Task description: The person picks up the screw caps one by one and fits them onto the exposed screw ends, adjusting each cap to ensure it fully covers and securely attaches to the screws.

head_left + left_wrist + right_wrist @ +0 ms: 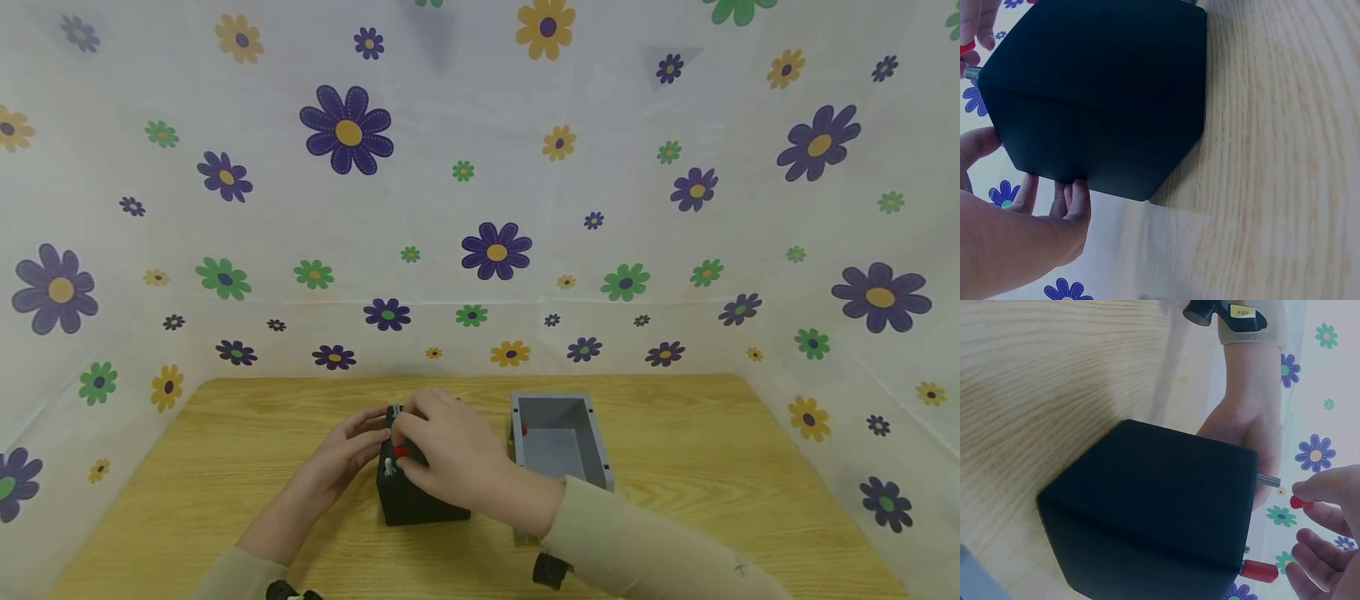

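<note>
Pinching a small red cap (1299,502) between thumb and forefinger of the right hand (457,450), with those tips close together and the other fingers loosely bent. Holding that cap just beside a threaded stud (1268,480), with contact hard to tell. Resting the left hand (330,467) against the left side of a black block (420,504), with fingers set apart and fairly straight. Having this block below the right fingertips and just right of the left ones, on a wooden table (675,433). Showing a second red cap (1260,570) on the block, near the lower right fingers. Passing the right forearm in front of a grey bin (603,454), right of the right fingers, with a red piece (524,431) by its nearer side wall. Facing, well beyond all the fingers, a flowered white cloth (420,83).
</note>
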{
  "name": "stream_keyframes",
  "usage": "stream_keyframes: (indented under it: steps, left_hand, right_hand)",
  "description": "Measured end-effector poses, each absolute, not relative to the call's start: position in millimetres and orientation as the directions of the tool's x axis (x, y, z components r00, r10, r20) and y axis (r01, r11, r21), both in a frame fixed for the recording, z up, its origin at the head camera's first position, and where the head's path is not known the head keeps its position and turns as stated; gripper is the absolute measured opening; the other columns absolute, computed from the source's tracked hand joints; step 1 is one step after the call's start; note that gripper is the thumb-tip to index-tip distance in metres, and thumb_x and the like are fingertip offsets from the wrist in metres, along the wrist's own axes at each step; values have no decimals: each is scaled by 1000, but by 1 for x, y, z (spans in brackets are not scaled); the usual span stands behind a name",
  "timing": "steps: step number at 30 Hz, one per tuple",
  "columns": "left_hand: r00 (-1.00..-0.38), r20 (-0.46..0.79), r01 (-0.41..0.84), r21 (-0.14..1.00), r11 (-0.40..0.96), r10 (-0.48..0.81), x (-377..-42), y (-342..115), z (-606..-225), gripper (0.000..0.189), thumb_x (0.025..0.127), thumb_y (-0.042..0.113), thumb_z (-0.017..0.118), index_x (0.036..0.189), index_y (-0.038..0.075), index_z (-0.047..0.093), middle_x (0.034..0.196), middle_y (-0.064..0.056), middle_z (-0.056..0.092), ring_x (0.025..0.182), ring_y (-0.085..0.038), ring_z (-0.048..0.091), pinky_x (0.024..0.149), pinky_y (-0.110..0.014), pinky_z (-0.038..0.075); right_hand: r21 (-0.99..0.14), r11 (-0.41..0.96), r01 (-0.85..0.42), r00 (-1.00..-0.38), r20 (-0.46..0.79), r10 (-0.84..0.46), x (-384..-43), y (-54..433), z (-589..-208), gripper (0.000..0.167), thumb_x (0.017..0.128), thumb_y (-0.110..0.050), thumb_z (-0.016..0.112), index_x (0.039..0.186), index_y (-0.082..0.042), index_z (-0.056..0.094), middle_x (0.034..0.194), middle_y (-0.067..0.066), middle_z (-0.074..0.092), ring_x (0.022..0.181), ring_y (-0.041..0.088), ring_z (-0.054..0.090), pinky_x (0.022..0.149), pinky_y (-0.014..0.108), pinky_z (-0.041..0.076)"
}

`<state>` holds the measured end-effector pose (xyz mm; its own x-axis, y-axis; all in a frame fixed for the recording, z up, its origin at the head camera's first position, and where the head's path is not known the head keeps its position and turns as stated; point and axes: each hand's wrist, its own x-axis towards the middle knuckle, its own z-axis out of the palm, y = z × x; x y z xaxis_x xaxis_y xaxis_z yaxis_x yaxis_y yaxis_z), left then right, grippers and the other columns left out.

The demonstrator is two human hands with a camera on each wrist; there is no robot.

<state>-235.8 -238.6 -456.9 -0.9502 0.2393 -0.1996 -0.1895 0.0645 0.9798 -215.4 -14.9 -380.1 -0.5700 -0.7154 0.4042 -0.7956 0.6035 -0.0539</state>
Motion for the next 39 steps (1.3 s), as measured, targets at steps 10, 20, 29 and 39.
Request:
stream_keyframes:
  steps: [10,20,29,39]
  left_hand:
    - [-951,-211,-198,977,80,225,-235,-239,-459,65,109,24,57,163,1,30,167,-25,34,125,-5,56,103,-14,47]
    - [-949,-197,-186,980,66,245,-236,-241,-462,66,110,21,54,165,-1,26,169,-26,31,120,1,56,102,-13,48]
    - [-950,-198,-188,980,66,241,-236,-241,-461,64,110,21,54,164,-1,28,167,-25,34,119,1,57,102,-12,47]
    - [-950,-183,-171,983,69,252,-236,-241,-461,64,110,23,55,163,-1,29,167,-25,34,122,0,56,103,-14,47]
  right_hand:
    - [-101,592,-800,-567,452,-689,-215,-19,-388,17,93,-34,84,101,-23,72,108,-5,65,99,11,62,80,21,55]
    - [-146,584,-798,-576,471,-669,-214,-24,-394,19,94,-34,83,104,-21,72,112,-5,65,103,12,62,87,22,56]
    - [-160,596,-787,-594,459,-661,-215,-27,-399,22,95,-36,83,106,-21,72,114,-4,64,102,11,59,86,20,53]
    - [-157,601,-783,-595,471,-652,-216,-27,-403,23,96,-39,81,108,-21,72,118,-4,66,107,12,63,91,23,56]
